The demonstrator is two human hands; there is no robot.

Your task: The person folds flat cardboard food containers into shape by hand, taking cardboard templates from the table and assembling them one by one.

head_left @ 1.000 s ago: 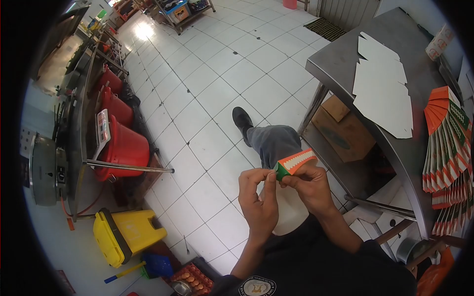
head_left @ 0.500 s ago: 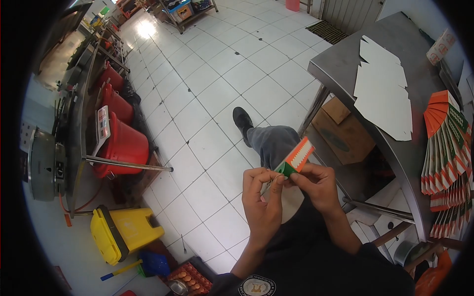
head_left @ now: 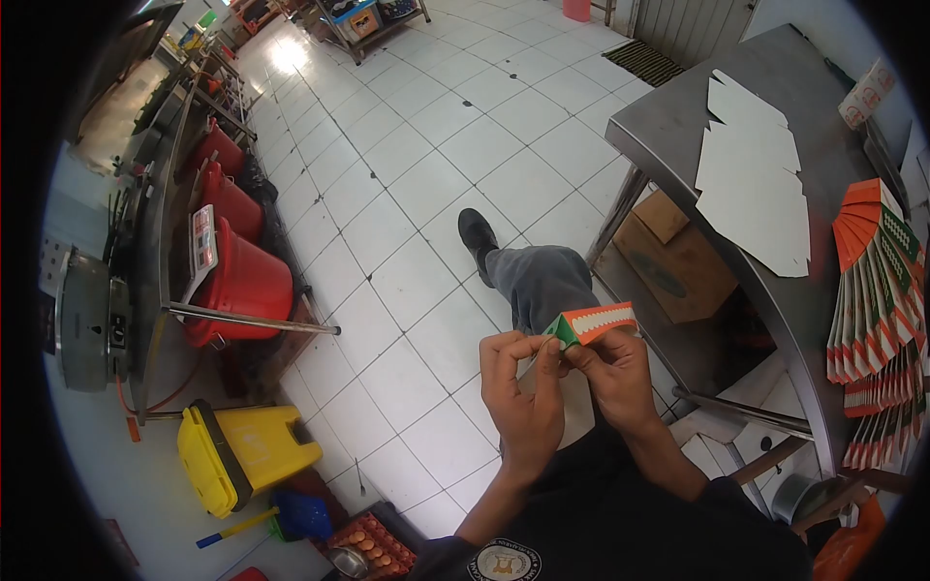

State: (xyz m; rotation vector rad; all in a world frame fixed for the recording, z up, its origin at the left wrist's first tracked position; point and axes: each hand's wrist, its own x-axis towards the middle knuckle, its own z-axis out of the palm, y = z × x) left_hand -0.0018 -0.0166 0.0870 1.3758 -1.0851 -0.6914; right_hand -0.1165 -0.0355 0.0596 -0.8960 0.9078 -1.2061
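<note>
Between both hands, above my lap, is a small folded carton (head_left: 599,320) in orange, green and white printed card. My left hand (head_left: 523,397) pinches its green end between thumb and fingers. With thumb and bent fingers, my right hand (head_left: 620,378) grips the carton's near side, and the orange panel with a white scalloped strip sticks out to the right above it. The inside of the carton is hidden. To the right, a fan of flat printed cartons (head_left: 877,281) of like colours lies on the metal table (head_left: 668,126).
White flat card sheets (head_left: 751,174) lie on the table, with cardboard boxes (head_left: 673,261) beneath it. On the left stand red buckets (head_left: 247,286), a yellow bin (head_left: 257,450) and a tray of eggs (head_left: 373,542). A gas cylinder-like metal pot (head_left: 87,320) is at far left.
The carton has turned clockwise, so its orange panel now points right instead of up and right. My right hand has shifted slightly left; both hands still hold the carton.
</note>
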